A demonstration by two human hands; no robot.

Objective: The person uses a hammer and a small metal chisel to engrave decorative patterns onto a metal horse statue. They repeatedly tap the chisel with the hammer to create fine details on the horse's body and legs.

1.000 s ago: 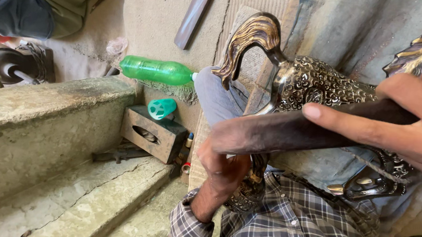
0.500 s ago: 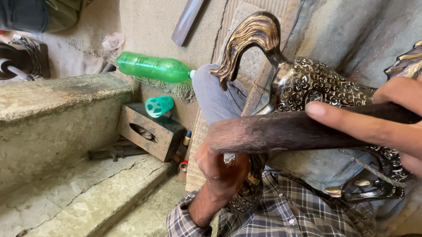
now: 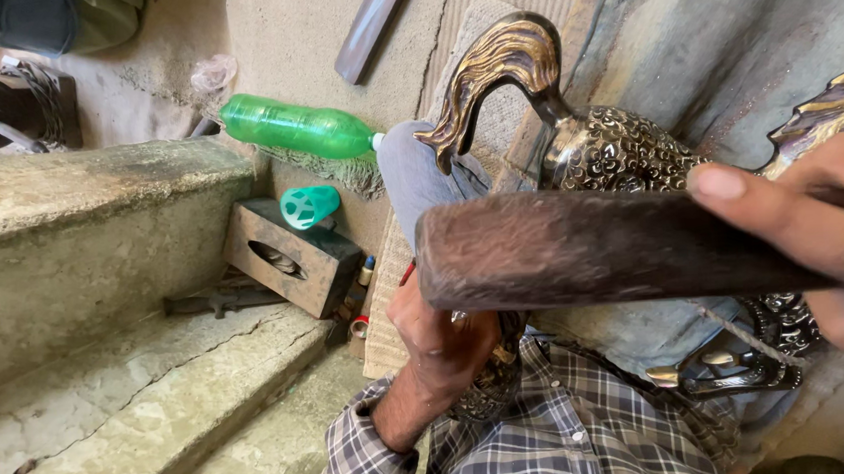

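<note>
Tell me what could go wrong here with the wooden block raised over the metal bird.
The wooden block in the right hand hangs right above the left hand, which grips the metal bird underneath; a blow could catch those fingers. The block also hides the spot below it, so a strike might land off target and dent the patterned surface.

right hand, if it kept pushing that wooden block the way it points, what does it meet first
Likely the left hand: the right hand points its wooden block leftward, ending just above those knuckles. Depth is unclear; beyond lie the box and concrete step.
</note>
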